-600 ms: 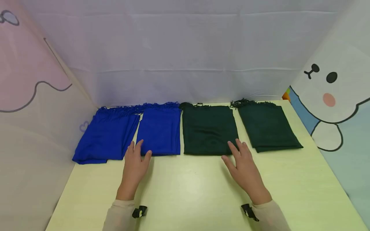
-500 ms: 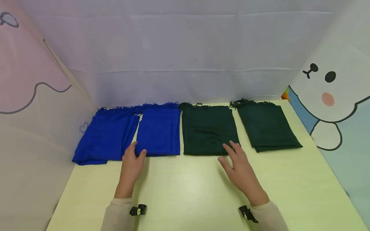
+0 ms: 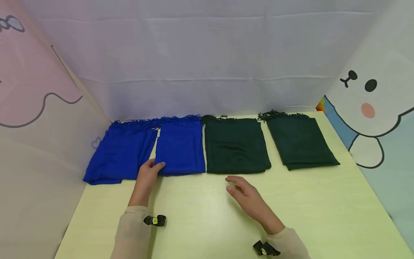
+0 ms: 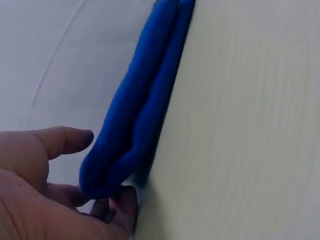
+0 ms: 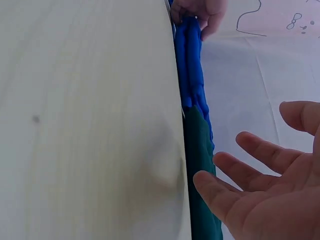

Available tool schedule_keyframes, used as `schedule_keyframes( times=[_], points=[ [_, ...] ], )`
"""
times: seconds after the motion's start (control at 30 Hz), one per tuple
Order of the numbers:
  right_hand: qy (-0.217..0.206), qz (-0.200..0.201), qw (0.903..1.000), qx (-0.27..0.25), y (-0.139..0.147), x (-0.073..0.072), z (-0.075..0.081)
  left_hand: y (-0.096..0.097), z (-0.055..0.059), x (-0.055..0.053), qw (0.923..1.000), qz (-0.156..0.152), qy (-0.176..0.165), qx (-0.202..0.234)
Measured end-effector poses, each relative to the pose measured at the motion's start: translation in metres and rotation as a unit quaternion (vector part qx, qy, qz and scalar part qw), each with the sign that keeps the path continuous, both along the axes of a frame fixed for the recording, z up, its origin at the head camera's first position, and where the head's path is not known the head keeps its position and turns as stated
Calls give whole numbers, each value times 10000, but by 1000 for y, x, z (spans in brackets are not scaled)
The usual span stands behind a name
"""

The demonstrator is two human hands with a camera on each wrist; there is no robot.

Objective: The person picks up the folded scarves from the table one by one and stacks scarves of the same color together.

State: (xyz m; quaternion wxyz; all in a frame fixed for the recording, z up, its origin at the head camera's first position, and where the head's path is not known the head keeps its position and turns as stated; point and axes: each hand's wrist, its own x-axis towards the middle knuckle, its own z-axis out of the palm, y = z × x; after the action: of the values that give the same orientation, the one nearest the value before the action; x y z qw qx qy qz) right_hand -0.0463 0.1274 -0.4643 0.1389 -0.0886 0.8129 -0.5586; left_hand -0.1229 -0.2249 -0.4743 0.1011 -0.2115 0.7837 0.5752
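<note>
Two folded blue fringed scarves lie side by side on the left: the outer blue scarf (image 3: 119, 154) and the inner blue scarf (image 3: 181, 151). My left hand (image 3: 148, 178) takes the near left corner of the inner one, thumb above it and fingers tucked under its folded edge (image 4: 125, 120). In the right wrist view, the left hand (image 5: 202, 12) is around the blue end. My right hand (image 3: 250, 201) is above the table in front of a folded dark green scarf (image 3: 237, 151), fingers spread and touching nothing.
A second dark green scarf (image 3: 300, 144) lies at the right, its fringe toward the back. All the scarves rest on a pale yellow table (image 3: 207, 219). White cloth (image 3: 207, 61) hangs behind, with cartoon-printed cloth (image 3: 378, 108) at the sides.
My left hand has closed in on the inner blue scarf's corner, and that near edge has shifted slightly right. My right hand has moved left and nearer to me, away from the green scarf.
</note>
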Motion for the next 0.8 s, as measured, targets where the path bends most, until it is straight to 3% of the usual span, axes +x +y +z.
schedule_keyframes(
  times=[0.17, 0.3, 0.37, 0.47, 0.57, 0.6, 0.73, 0.8],
  points=[
    [-428, 190, 9982, -367, -4, 0, -2, 5, 1, -1, 9963, 40, 221, 832],
    [-915, 369, 9916, -832, -8, -7, -6, 8, 2, -1, 9818, 155, 302, 1869],
    [-1247, 449, 9833, -1250, -13, -12, -8, 7, 1, -1, 9718, 272, 340, 2318],
    [-1842, 512, 9613, -1981, -24, -21, -10, 8, -2, -1, 9615, 513, 385, 2674],
    [-2590, 432, 9214, -2866, -39, -27, -11, 10, -4, -1, 9526, 859, 335, 2899],
    [-2864, 405, 9033, -3167, -44, -29, -11, 11, -5, 0, 9485, 985, 307, 2995],
    [-3860, 334, 8164, -4282, -65, -37, -14, 16, -8, 0, 9296, 1400, 313, 3396],
    [-4159, 277, 7827, -4622, -74, -42, -18, 19, -8, 0, 9204, 1498, 349, 3595]
  ],
)
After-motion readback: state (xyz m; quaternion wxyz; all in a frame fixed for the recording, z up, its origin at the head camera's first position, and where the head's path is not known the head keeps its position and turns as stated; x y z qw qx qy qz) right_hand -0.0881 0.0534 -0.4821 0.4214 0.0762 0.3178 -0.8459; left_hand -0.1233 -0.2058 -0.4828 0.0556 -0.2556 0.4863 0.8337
